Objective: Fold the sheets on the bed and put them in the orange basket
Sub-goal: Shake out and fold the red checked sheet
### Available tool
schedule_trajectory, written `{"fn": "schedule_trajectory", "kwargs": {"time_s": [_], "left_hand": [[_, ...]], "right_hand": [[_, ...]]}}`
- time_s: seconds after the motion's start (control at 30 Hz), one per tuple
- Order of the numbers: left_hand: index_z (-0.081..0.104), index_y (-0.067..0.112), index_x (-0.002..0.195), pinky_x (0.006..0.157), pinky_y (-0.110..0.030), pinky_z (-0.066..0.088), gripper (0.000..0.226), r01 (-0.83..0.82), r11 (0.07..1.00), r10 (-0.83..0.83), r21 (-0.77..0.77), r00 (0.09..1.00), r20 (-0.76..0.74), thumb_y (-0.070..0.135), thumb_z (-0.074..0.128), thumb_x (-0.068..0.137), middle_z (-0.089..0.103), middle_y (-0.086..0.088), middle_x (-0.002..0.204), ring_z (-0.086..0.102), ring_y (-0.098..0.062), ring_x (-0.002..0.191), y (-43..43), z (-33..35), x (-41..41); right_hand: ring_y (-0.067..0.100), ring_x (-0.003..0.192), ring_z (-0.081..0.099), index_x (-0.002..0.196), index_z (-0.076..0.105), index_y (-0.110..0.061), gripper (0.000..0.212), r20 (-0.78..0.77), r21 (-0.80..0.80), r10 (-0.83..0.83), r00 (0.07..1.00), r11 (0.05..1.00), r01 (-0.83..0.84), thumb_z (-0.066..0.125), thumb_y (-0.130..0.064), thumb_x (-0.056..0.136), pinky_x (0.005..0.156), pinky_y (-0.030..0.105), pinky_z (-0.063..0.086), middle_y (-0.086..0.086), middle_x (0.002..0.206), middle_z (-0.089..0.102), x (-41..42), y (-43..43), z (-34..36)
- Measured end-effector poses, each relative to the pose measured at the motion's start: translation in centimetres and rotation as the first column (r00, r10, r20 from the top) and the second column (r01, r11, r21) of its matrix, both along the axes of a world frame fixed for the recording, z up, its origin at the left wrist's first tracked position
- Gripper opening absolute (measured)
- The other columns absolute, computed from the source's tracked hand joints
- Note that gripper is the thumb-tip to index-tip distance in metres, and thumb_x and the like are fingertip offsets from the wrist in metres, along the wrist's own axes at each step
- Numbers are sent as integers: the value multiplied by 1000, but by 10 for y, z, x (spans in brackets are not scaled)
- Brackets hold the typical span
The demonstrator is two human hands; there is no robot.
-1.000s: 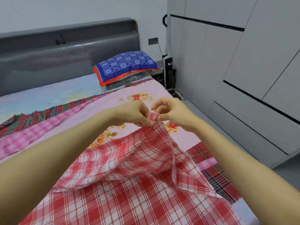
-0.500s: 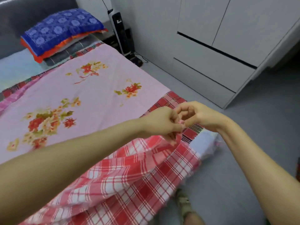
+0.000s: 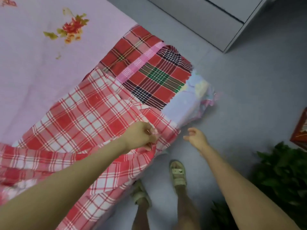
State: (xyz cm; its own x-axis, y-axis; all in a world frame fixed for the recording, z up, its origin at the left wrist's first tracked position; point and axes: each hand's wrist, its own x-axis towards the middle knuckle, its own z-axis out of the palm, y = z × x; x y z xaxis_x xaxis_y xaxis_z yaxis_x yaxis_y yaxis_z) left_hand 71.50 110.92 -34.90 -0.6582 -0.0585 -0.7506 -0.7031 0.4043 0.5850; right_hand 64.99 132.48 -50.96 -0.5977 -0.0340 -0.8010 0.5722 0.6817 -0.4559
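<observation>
While the red-and-white checked sheet (image 3: 86, 113) lies over the bed's (image 3: 181, 110) near corner, draping off the edge toward six o'clock, the left hand (image 3: 141, 138) grips a bunched fold of it, probably keeping gathered corners together for folding. At three o'clock from it, the right hand (image 3: 196, 135) hangs above the floor (image 3: 249, 97), fingers loosely spread, holding nothing. A reddish object (image 3: 300, 130) at the far three o'clock edge is too cropped to tell if it is the basket.
</observation>
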Motion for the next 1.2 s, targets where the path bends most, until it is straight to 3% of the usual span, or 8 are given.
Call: {"fn": "schedule_trajectory", "kwargs": {"time_s": [0.17,0.27,0.37,0.43,0.53,0.7,1.0,1.2], "left_hand": [[56,6,68,65,-33,59,20,-132,984,118,116,985,122,5,65,86,60,-6,60,66,-23,59,22,-50,10],[55,6,64,70,-36,57,18,-44,993,30,106,990,137,-2,64,77,57,-1,59,63,-21,62,27,-65,19],[52,6,66,56,-17,43,19,27,998,-35,62,991,130,-3,63,77,50,12,49,51,-3,49,32,-65,22],[48,9,65,50,-11,38,24,38,998,-42,40,994,103,-5,62,78,50,13,47,48,2,43,35,-61,23],[46,14,71,54,-22,45,25,81,996,-80,-30,996,30,-5,61,78,57,2,61,53,-8,50,36,-48,27],[36,12,82,43,-13,36,25,122,989,-127,-82,990,-58,-6,53,87,54,-8,57,52,-3,40,41,-14,51],[67,15,81,71,-27,55,29,-18,983,-16,-181,983,-183,-7,50,89,70,-3,86,67,-12,66,19,61,100],[69,-1,83,58,-17,54,18,-344,938,339,-41,937,-89,-10,54,86,68,-12,75,66,-9,59,8,83,117]], "right_hand": [[21,122,47,139,39,-6,63,116,-204,-79,990,974,101,64,4,82,92,23,37,2,123,49,-7,-15,-49],[16,102,56,121,55,-10,49,153,-298,-53,987,950,97,60,11,77,73,21,44,2,110,62,-17,-21,-71],[12,83,60,102,66,-10,27,171,-288,112,979,956,-59,65,3,78,70,20,45,0,88,67,-18,-13,-80],[14,79,60,97,68,-2,19,158,-254,189,969,956,-145,65,2,79,76,27,47,5,87,68,-14,1,-79],[19,80,61,98,65,4,15,131,-257,197,972,953,-158,63,-1,83,83,35,49,12,92,68,-2,23,-58],[24,70,63,81,59,-10,9,83,-281,-11,996,959,34,63,-9,89,67,37,53,11,81,67,33,38,14],[15,47,47,71,65,0,22,-309,-268,51,950,953,-138,62,-13,88,49,29,40,11,57,60,98,-9,147],[7,53,47,67,59,-11,21,-450,-263,45,892,948,-180,66,-18,85,47,18,32,-4,56,53,138,-63,192]]}}
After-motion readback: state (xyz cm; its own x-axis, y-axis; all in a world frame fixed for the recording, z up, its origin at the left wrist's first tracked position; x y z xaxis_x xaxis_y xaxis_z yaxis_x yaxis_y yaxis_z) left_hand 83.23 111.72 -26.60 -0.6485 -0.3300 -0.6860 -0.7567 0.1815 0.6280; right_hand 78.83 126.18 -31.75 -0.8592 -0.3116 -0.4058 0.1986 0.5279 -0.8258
